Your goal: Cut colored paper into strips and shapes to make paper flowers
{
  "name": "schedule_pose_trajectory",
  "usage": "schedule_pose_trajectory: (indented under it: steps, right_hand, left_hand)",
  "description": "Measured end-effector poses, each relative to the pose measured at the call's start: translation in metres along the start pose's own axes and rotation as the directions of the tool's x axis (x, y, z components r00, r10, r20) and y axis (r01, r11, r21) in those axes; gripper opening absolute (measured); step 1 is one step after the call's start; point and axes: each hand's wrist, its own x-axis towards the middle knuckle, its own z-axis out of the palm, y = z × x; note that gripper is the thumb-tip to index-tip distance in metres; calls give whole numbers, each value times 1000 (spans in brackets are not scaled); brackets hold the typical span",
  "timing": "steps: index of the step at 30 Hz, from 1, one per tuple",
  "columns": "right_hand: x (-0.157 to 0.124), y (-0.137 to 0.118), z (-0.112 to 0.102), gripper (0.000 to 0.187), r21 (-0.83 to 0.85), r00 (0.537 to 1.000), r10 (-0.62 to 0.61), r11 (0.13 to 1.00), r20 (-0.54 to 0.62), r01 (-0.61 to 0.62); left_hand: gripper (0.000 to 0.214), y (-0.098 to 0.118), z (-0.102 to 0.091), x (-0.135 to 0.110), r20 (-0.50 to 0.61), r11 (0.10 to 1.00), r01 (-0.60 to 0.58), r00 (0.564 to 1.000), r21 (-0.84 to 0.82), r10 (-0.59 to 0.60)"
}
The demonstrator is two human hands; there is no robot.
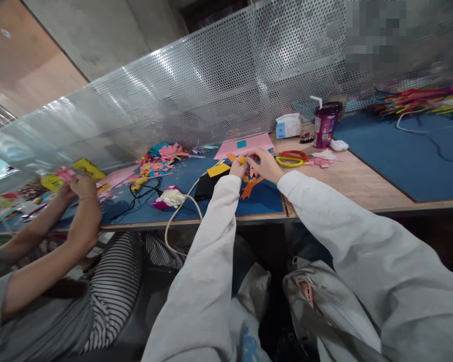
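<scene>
Both my hands meet over the blue mat at the middle of the table. My left hand point(238, 170) is closed, pinching a small yellow-orange paper piece point(242, 161). My right hand point(267, 163) comes in from the right with its fingertips pressed together beside that piece; what lies between them is hidden. Cut orange paper point(252, 187) lies just below the hands. To the left, a yellow paper rectangle point(219, 170) rests over a dark flat object point(207, 188). Behind the hands is a pink sheet point(226, 150) bearing a teal square point(241, 144).
Red- and yellow-handled scissors point(291, 160), a purple cup point(325, 125) and a tissue pack point(288, 125) stand to the right. A power strip point(170, 197) with a hanging cable lies left. Farther left, a co-worker's hands point(83, 187) hold pink paper. A perforated metal screen point(211, 75) runs behind.
</scene>
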Motion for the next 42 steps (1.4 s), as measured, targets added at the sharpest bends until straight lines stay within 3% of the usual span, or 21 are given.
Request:
schedule_pose_trajectory:
  steps: [3, 8, 14, 18, 21, 29, 33, 39, 42]
  right_hand:
    - [0, 2, 3, 17, 11, 999, -38, 999, 25, 37]
    - [2, 2, 2, 18, -4, 999, 20, 1000, 45, -19]
    - [10, 8, -7, 19, 201, 976, 210, 955, 53, -217]
    - [14, 17, -13, 17, 375, 952, 290, 876, 97, -305]
    - [17, 23, -19, 20, 442, 941, 319, 833, 111, -334]
    - [19, 33, -25, 22, 402, 944, 298, 854, 145, -331]
    - [20, 36, -24, 21, 409, 940, 316, 846, 131, -341]
    - [21, 39, -22, 32, 441, 934, 343, 827, 98, -350]
    - [20, 39, -23, 34, 507, 931, 332, 783, 149, -360]
  left_hand:
    - [16, 4, 4, -3, -17, 994, 16, 1000, 109, -14]
    - [20, 12, 9, -10, -1, 975, -2, 1000, 222, 2]
    - [16, 20, 9, -7, 119, 983, 178, 978, -44, -172]
    - [39, 29, 6, -9, 194, 909, 344, 933, -235, -303]
    - [39, 29, 4, -11, 226, 903, 365, 921, -226, -316]
    - [35, 17, 1, -15, 292, 930, 334, 914, -154, -280]
    - [35, 16, -1, -10, 308, 916, 379, 894, -131, -326]
    - [27, 17, -2, -11, 345, 894, 416, 874, -164, -344]
    - [27, 22, 0, -15, 333, 882, 418, 882, -220, -335]
